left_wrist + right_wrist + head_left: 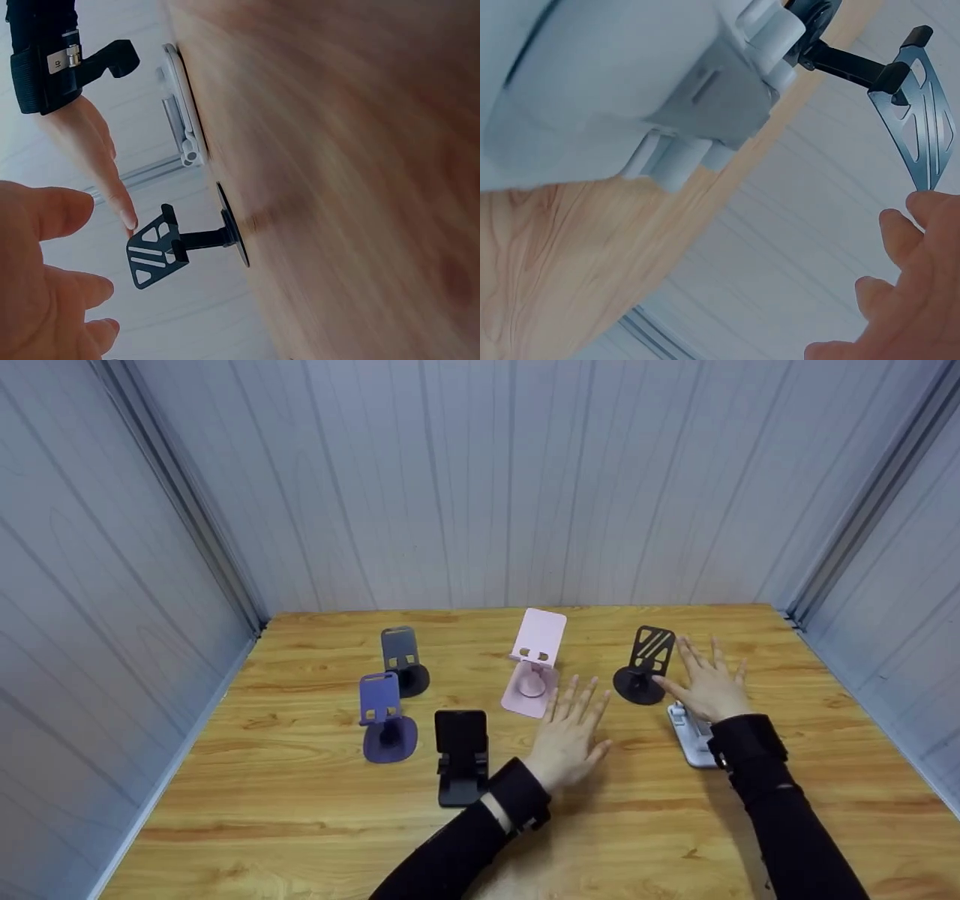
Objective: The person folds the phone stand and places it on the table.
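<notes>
With fingers spread, my left hand [566, 742] hovers over the wood between a pink phone stand [541, 634] and a black phone stand [461, 735]; it holds nothing. My right hand [709, 686] is also spread, above a white folded phone stand [690, 742] that it partly covers. Beside that hand stands a black slotted phone stand [651, 652] on a round base. In the right wrist view a fingertip [930, 202] meets the top edge of this slotted stand [922, 120]; whether they touch I cannot tell. The left wrist view shows the same slotted stand [154, 251] upright.
A grey phone stand [400, 649] and a purple phone stand [381, 697] stand at the left of the wooden table [300, 810]. White panel walls [465, 487] rise behind the table and on both sides.
</notes>
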Motion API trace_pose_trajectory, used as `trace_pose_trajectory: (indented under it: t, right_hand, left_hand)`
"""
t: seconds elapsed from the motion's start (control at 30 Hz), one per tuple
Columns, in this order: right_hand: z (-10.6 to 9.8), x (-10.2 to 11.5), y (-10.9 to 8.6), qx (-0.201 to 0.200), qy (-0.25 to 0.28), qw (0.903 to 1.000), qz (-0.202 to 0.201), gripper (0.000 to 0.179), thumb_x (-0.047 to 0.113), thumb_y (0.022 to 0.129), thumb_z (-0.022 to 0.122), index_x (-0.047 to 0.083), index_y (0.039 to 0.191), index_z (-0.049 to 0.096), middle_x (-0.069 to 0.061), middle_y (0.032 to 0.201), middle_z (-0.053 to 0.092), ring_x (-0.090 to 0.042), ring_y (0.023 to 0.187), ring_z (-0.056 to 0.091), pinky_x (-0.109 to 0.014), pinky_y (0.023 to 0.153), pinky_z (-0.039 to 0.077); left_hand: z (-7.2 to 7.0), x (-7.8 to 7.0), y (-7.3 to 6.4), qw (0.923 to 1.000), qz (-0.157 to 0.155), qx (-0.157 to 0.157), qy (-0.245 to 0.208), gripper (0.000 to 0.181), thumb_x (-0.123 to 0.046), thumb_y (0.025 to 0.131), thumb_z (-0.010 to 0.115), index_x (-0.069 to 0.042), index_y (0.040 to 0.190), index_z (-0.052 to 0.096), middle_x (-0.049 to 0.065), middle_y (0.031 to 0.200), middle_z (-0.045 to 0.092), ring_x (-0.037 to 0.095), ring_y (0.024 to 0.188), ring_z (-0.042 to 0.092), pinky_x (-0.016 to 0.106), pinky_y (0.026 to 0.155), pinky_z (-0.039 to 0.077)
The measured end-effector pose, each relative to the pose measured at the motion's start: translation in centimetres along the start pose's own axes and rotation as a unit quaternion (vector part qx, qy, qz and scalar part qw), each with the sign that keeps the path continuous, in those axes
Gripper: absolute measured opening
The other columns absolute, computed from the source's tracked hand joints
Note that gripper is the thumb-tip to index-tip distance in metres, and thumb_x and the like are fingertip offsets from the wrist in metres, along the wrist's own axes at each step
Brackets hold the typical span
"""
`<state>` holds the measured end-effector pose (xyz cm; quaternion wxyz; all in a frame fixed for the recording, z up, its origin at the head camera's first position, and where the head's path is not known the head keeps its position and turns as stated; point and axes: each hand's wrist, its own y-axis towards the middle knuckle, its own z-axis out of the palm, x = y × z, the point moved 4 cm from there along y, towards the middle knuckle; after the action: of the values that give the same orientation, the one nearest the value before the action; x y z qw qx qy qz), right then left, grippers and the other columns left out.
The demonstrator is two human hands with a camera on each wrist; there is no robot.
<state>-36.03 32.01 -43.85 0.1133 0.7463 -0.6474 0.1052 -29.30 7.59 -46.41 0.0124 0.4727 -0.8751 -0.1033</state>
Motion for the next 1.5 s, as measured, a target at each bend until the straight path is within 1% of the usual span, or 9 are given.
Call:
trace_pose_trajectory:
  t: [0.27,0.43,0.5,0.63,0.8,0.97,1.17,1.37,1.5]
  right_hand:
    - [0.2,-0.5,1.6,0.009,0.103,0.9946,-0.008,0.087,0.048,0.112,0.047,-0.01,0.165,0.008,-0.039,0.167,0.011,-0.061,0.155,-0.001,-0.081,0.121,0.002]
    - [0.2,-0.2,2.3,0.019,0.242,0.97,-0.017,0.073,0.025,0.115,0.046,-0.016,0.162,0.009,-0.046,0.162,0.016,-0.062,0.152,0.016,-0.07,0.126,0.018]
    - [0.3,-0.1,2.5,0.036,0.325,0.945,-0.004,0.07,0.02,0.116,0.043,-0.016,0.162,0.004,-0.045,0.164,0.012,-0.058,0.155,0.013,-0.065,0.129,0.015]
    - [0.5,-0.2,2.8,0.056,0.485,0.8721,0.03,0.068,0.019,0.117,0.037,-0.015,0.162,-0.001,-0.038,0.17,0.004,-0.048,0.16,0.003,-0.057,0.132,0.01]
    - [0.6,-0.9,2.9,0.051,0.61,0.7887,0.058,0.056,0.023,0.115,0.044,-0.01,0.158,0.031,-0.013,0.137,0.065,-0.018,0.133,0.061,-0.031,0.118,0.046]
    - [0.7,-1.4,2.7,0.054,0.677,0.7322,0.05,0.026,0.014,0.112,0.051,-0.001,0.133,0.055,0.002,0.102,0.074,-0.01,0.098,0.073,-0.023,0.095,0.059]
    - [0.9,-1.6,2.4,0.022,0.688,0.7224,0.064,0.017,-0.003,0.108,0.052,0.003,0.117,0.065,0.001,0.096,0.074,-0.01,0.091,0.073,-0.024,0.089,0.062]
    - [0.8,-1.2,2.4,-0.013,0.648,0.7593,0.059,0.028,-0.007,0.106,0.056,0.011,0.096,0.075,0.002,0.088,0.074,-0.008,0.085,0.074,-0.023,0.083,0.064]
    - [0.4,-0.9,2.4,-0.028,0.631,0.7734,0.048,0.026,-0.008,0.105,0.056,0.01,0.098,0.074,0.002,0.086,0.074,-0.007,0.083,0.074,-0.022,0.08,0.064]
  left_hand:
    - [0.2,-0.5,0.8,0.9997,-0.002,0.021,0.007,0.074,-0.049,0.109,0.05,-0.018,0.171,0.023,0.005,0.179,0.012,0.03,0.165,0.01,0.047,0.134,0.013]
    - [0.5,-0.5,1.0,0.9992,-0.006,0.037,0.008,0.073,-0.051,0.11,0.047,-0.021,0.171,0.021,0.004,0.179,0.009,0.029,0.165,0.008,0.048,0.134,0.012]
    - [0.6,-0.4,1.0,0.9991,-0.007,0.042,0.006,0.073,-0.051,0.11,0.047,-0.022,0.171,0.02,0.004,0.179,0.008,0.03,0.165,0.008,0.048,0.134,0.011]
    - [0.5,-0.4,1.0,0.999,-0.007,0.045,0.001,0.073,-0.051,0.11,0.047,-0.022,0.172,0.019,0.004,0.179,0.008,0.03,0.165,0.007,0.048,0.134,0.01]
    - [0.4,-0.5,0.8,0.9991,-0.003,0.041,-0.013,0.072,-0.049,0.11,0.047,-0.021,0.171,0.02,0.005,0.179,0.008,0.03,0.165,0.007,0.049,0.134,0.01]
    - [0.6,-0.5,0.8,0.9991,0.006,0.034,-0.023,0.07,-0.047,0.111,0.048,-0.023,0.171,0.022,0.005,0.179,0.012,0.031,0.165,0.008,0.05,0.134,0.013]
    - [0.7,-0.6,0.7,0.9992,0.006,0.036,-0.016,0.069,-0.047,0.111,0.048,-0.025,0.171,0.023,0.005,0.179,0.011,0.032,0.164,0.01,0.051,0.133,0.014]
    - [0.8,-0.5,0.7,0.9987,0.006,0.045,-0.022,0.069,-0.047,0.111,0.048,-0.024,0.171,0.023,0.005,0.179,0.011,0.03,0.165,0.009,0.051,0.134,0.012]
    - [0.8,-0.2,0.9,0.9932,0.015,0.055,-0.102,0.069,-0.043,0.112,0.049,-0.019,0.171,0.022,0.011,0.179,0.011,0.034,0.164,0.008,0.054,0.133,0.011]
